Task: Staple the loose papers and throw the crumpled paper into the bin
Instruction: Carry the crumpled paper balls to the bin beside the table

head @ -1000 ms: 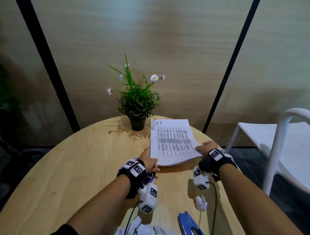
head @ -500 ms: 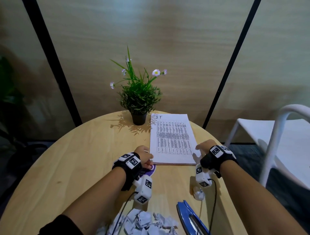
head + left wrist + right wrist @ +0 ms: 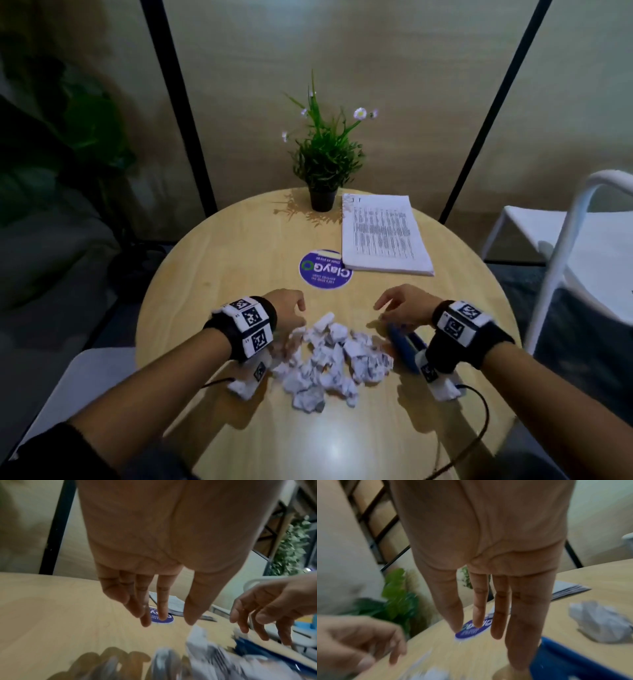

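Note:
The stack of printed papers (image 3: 383, 236) lies flat on the far right of the round table (image 3: 212, 274). A heap of crumpled white paper (image 3: 329, 363) sits near me, between my hands. My left hand (image 3: 291, 308) hovers at its left edge with fingers straight and empty (image 3: 164, 620). My right hand (image 3: 400, 306) hovers open over the far end of the blue stapler (image 3: 404, 342), which lies right of the heap. In the right wrist view its straight fingers (image 3: 494, 615) hang beside the stapler (image 3: 573, 662); whether they touch it is unclear. No bin is in view.
A round purple sticker (image 3: 325, 269) lies mid-table, left of the papers. A small potted plant (image 3: 323, 161) stands at the far edge. A white chair (image 3: 582, 240) is close on the right. Wrist-camera cables (image 3: 479, 428) trail over the near table edge.
Both hands have let go of the paper stack and drawn back toward me to the crumpled heap and stapler. The stack now lies flat. The purple sticker is uncovered.

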The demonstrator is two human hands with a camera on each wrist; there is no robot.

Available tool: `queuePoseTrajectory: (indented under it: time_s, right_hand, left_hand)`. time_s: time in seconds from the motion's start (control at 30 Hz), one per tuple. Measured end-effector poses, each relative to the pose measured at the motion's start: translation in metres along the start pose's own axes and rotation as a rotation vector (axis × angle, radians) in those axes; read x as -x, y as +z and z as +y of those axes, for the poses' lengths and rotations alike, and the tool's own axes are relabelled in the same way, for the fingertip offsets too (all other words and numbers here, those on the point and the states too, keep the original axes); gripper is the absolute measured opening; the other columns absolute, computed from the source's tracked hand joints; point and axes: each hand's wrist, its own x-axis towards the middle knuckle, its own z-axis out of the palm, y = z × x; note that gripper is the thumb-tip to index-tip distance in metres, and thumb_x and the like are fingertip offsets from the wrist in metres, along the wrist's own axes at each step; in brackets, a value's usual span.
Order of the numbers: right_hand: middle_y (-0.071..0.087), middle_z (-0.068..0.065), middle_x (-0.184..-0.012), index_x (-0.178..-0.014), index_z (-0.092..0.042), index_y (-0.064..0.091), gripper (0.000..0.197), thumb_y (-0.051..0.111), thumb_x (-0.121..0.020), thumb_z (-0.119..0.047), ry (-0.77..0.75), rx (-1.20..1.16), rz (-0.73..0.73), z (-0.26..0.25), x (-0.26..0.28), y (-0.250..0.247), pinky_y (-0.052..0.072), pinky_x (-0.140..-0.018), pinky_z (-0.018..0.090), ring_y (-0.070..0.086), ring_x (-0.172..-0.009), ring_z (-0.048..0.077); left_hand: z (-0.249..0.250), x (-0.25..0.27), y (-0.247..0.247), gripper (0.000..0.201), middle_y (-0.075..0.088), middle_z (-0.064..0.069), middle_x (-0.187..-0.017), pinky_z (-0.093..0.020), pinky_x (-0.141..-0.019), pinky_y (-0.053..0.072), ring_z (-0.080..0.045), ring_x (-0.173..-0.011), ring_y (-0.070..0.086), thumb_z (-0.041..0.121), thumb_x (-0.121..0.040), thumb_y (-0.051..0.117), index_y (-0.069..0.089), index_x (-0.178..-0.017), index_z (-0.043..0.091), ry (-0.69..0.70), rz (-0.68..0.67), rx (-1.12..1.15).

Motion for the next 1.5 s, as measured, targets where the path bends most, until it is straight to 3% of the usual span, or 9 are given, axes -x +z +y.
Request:
queuePoseTrajectory:
  time_s: [0.17,0.37,0.47,0.6,0.97,1.13,1.27,1.4,1.5]
  right_hand:
    - [0.041,0.01,-0.132,-0.142,-0.034,0.027,0.093,0.081,-0.066,-0.038,-0.058,0.416,0.007,-0.006,0.018,0.057,0.047,-0.096,0.038,0.05,-0.119,0.031]
    - [0.029,0.012,-0.14,-0.146,-0.04,0.004,0.127,0.087,-0.051,-0.048,-0.007,0.5,0.012,-0.004,0.019,0.093,0.042,-0.104,0.049,0.04,-0.129,0.037]
    - [0.031,0.012,-0.136,-0.144,-0.038,0.014,0.118,0.087,-0.052,-0.044,0.038,0.493,0.048,-0.007,0.021,0.101,0.043,-0.102,0.049,0.041,-0.127,0.039]
    - [0.036,0.005,-0.128,-0.129,-0.037,0.031,0.087,0.073,-0.057,-0.061,0.061,0.451,0.076,-0.01,0.028,0.106,0.047,-0.092,0.046,0.049,-0.114,0.035]
    - [0.038,0.01,-0.118,-0.122,-0.023,0.041,0.057,0.068,-0.074,-0.039,0.099,0.386,0.065,-0.013,0.031,0.102,0.05,-0.085,0.04,0.05,-0.1,0.03]
    - [0.056,0.006,-0.095,-0.099,-0.018,0.046,0.028,0.061,-0.08,-0.031,0.073,0.241,0.095,-0.007,0.032,0.098,0.05,-0.075,0.037,0.057,-0.088,0.026]
    - [0.058,0.007,-0.123,-0.127,-0.014,0.048,0.049,0.06,-0.083,-0.032,0.079,0.194,0.076,0.0,0.035,0.094,0.042,-0.078,0.027,0.057,-0.111,0.025]
    - [0.06,0.008,-0.108,-0.119,-0.008,0.052,0.04,0.062,-0.084,-0.026,0.041,0.157,0.06,0.0,0.036,0.091,0.05,-0.078,0.033,0.055,-0.094,0.024]
    - [0.053,0.012,-0.13,-0.134,-0.01,0.043,0.054,0.063,-0.085,-0.021,0.031,0.154,0.053,-0.004,0.036,0.089,0.055,-0.072,0.034,0.056,-0.101,0.027]
  left_hand:
    - [-0.016,0.029,0.032,0.074,0.025,-0.007,-0.144,-0.049,-0.102,0.033,-0.034,-0.133,0.028,0.05,-0.078,0.063,0.028,-0.141,0.031,-0.063,0.098,-0.164]
    - [-0.024,0.05,0.053,0.125,0.006,-0.013,-0.154,-0.056,-0.109,0.031,-0.045,-0.138,0.02,0.062,-0.055,0.078,-0.003,-0.147,0.042,-0.099,-0.011,-0.061]
    - [-0.02,0.055,0.064,0.133,0.012,-0.015,-0.151,-0.057,-0.106,0.034,-0.046,-0.136,0.026,0.063,-0.048,0.081,-0.007,-0.146,0.044,-0.119,-0.008,-0.036]
    - [-0.014,0.059,0.073,0.135,0.014,-0.014,-0.149,-0.054,-0.102,0.042,-0.045,-0.132,0.036,0.064,-0.044,0.082,-0.004,-0.147,0.041,-0.129,-0.017,-0.006]
    - [0.004,0.056,0.086,0.122,0.016,-0.013,-0.144,-0.051,-0.099,0.044,-0.045,-0.125,0.042,0.071,-0.045,0.075,0.008,-0.143,0.041,-0.149,0.095,0.061]
    - [0.001,0.055,0.084,0.115,0.016,-0.016,-0.143,-0.047,-0.096,0.048,-0.044,-0.119,0.05,0.062,-0.051,0.078,0.011,-0.142,0.042,-0.137,0.083,0.089]
    - [0.005,0.052,0.083,0.09,0.024,-0.017,-0.136,-0.043,-0.089,0.052,-0.044,-0.105,0.058,0.042,-0.065,0.079,0.025,-0.137,0.032,-0.101,0.094,0.107]
    - [0.008,0.048,0.084,0.071,0.023,-0.017,-0.136,-0.039,-0.082,0.052,-0.044,-0.097,0.06,0.028,-0.075,0.074,0.034,-0.133,0.026,-0.089,0.078,0.11]
    - [0.006,0.043,0.081,0.054,0.026,-0.018,-0.135,-0.038,-0.082,0.051,-0.044,-0.098,0.06,0.022,-0.082,0.064,0.04,-0.13,0.023,-0.077,0.093,0.131]
